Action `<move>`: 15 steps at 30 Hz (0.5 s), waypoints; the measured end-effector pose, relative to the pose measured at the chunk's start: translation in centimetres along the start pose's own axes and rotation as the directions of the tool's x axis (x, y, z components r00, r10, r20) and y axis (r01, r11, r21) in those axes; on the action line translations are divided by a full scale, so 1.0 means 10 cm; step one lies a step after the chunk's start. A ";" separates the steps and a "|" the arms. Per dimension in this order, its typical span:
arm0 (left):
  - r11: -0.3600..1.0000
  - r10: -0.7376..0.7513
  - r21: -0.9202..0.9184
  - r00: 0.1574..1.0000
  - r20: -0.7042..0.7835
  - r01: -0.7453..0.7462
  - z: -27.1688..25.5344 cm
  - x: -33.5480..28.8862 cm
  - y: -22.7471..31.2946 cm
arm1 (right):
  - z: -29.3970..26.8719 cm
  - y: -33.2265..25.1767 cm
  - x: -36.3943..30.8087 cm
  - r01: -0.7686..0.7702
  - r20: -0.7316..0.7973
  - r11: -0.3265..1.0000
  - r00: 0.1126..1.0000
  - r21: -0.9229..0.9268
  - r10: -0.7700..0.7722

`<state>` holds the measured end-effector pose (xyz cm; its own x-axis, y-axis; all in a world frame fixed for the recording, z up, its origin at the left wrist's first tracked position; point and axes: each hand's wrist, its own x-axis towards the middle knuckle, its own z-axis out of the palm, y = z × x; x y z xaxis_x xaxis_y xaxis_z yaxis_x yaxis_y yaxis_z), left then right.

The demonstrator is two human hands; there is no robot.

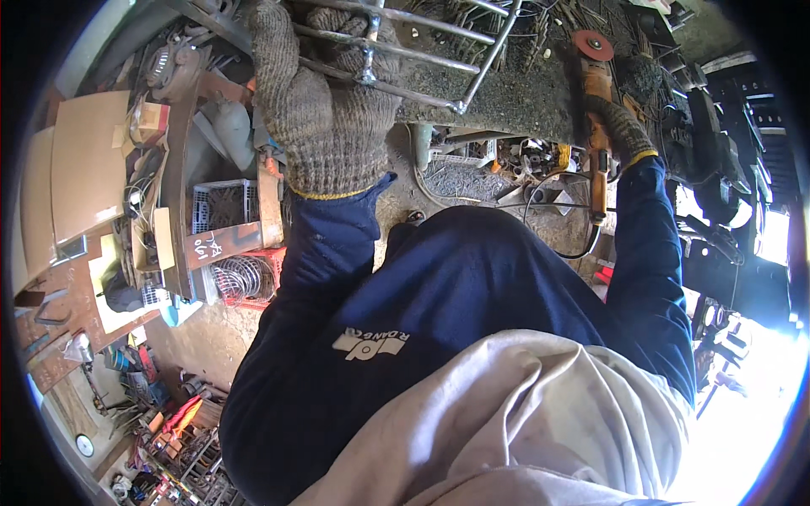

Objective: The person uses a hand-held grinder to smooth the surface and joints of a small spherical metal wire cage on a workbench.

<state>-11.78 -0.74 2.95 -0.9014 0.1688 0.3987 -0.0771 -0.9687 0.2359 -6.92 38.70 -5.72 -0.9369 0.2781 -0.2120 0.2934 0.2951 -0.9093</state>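
Observation:
A knitted grey-brown work glove covers my left hand (337, 126), which grips a welded rack of bare metal rods (369, 52) by its near left part. The rods run across the fingers, so the fingertips are partly hidden. Over at the right, my gloved right hand (626, 131) is wrapped around the body of an orange angle grinder (598, 88). The grinder's red disc (593, 45) points away from me, apart from the rack. A black cord (588, 242) hangs from the grinder's rear end.
Dark grit covers the workbench (515, 105) under the rack. Thin metal rods lie at its far side. To the left stand a shelf with a grey plastic crate (224, 207) and a red crate (274, 270) of coiled wire. Dark machinery (717, 152) stands at the right.

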 end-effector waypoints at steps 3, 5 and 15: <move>1.000 0.013 -0.001 1.000 -0.022 -0.013 -0.01 0.02 0.05 | 0.06 -0.07 -0.04 0.020 -0.007 0.999 1.000 -0.039 -0.021; 1.000 0.019 0.004 0.999 -0.035 -0.019 -0.01 0.05 0.08 | 0.06 -0.08 0.00 0.034 -0.012 0.998 0.999 -0.059 -0.035; 0.998 0.056 0.023 0.994 -0.098 -0.054 0.01 0.17 0.16 | -0.23 0.10 0.16 -0.341 0.058 0.940 0.938 -0.021 0.341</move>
<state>-13.43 -2.00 4.07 -0.9416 0.0956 0.3229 -0.0183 -0.9720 0.2343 -7.65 41.54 -6.18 -0.7899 0.3089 -0.5298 0.5987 0.2017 -0.7751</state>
